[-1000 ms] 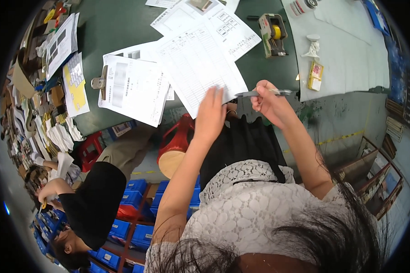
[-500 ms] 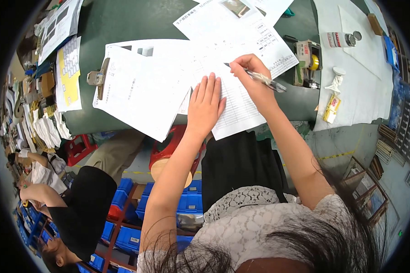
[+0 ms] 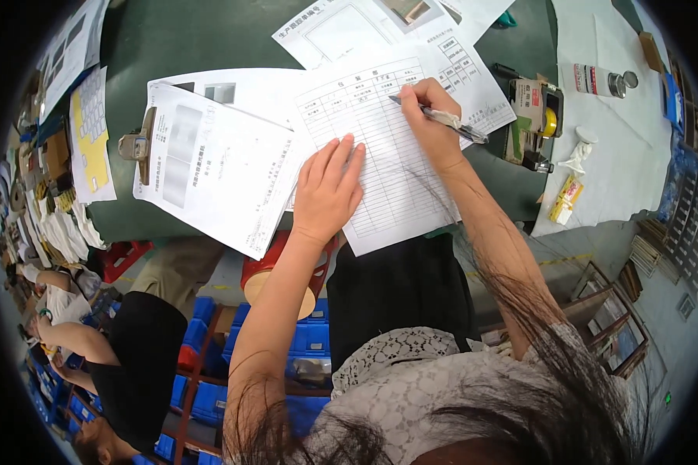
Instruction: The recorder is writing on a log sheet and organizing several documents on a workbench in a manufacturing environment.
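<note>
A white ruled form (image 3: 395, 186) lies on the dark green table, its lower edge at the table's near side. My left hand (image 3: 327, 190) rests flat on the form's left edge, fingers stretched out. In my right hand (image 3: 436, 128) is a pen (image 3: 459, 126), its tip at the upper rows of the form. To the left lies a clipboard with stacked papers (image 3: 244, 174), its metal clip (image 3: 134, 147) at the far left end. More printed sheets (image 3: 329, 35) lie under and beyond the form.
Right of the form stands a small box (image 3: 526, 116) with a yellow roll of tape (image 3: 550, 122). White sheeting (image 3: 620, 139) carries a small bottle (image 3: 593, 80) and a yellow packet (image 3: 567, 198). A person in black (image 3: 143, 356) is at the left, near blue bins (image 3: 209, 401) and a red stool (image 3: 260, 271).
The camera view has shifted slightly, and the form's printed rows show more clearly. My right hand still holds the pen on the form, and my left hand stays flat on it.
</note>
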`<state>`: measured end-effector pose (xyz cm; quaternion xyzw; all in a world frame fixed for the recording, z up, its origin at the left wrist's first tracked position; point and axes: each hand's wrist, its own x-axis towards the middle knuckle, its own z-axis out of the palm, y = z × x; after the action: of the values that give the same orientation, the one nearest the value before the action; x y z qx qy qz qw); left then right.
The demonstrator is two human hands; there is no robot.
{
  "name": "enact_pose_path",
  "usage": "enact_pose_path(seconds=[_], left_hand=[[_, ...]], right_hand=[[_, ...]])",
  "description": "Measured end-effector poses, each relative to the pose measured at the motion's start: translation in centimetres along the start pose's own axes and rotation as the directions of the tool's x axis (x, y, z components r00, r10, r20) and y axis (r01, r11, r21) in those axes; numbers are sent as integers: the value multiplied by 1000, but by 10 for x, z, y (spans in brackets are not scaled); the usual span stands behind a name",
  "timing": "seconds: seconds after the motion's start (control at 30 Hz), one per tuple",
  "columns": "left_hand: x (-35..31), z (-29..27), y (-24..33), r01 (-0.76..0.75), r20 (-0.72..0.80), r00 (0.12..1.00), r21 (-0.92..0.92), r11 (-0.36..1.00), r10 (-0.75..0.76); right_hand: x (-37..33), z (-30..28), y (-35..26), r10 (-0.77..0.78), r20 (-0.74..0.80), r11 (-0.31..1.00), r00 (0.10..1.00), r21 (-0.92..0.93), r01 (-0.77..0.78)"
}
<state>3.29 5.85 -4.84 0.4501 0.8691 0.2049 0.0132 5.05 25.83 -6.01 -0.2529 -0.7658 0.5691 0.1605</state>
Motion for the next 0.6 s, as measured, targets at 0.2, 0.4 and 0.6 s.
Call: enact_pose_path(seconds=[0.2, 0.4, 0.6], left_hand=[[2, 2, 1, -11, 13, 1000, 58, 998, 10], [0, 3, 2, 3, 19, 1000, 63, 998, -4], [0, 2, 2, 7, 7, 1000, 62, 998, -8]], right_hand=[[5, 0, -2, -32, -18, 999, 999, -40, 31], [3, -1, 3, -35, 26, 996, 999, -80, 37], [2, -2, -3, 30, 22, 999, 999, -19, -30]])
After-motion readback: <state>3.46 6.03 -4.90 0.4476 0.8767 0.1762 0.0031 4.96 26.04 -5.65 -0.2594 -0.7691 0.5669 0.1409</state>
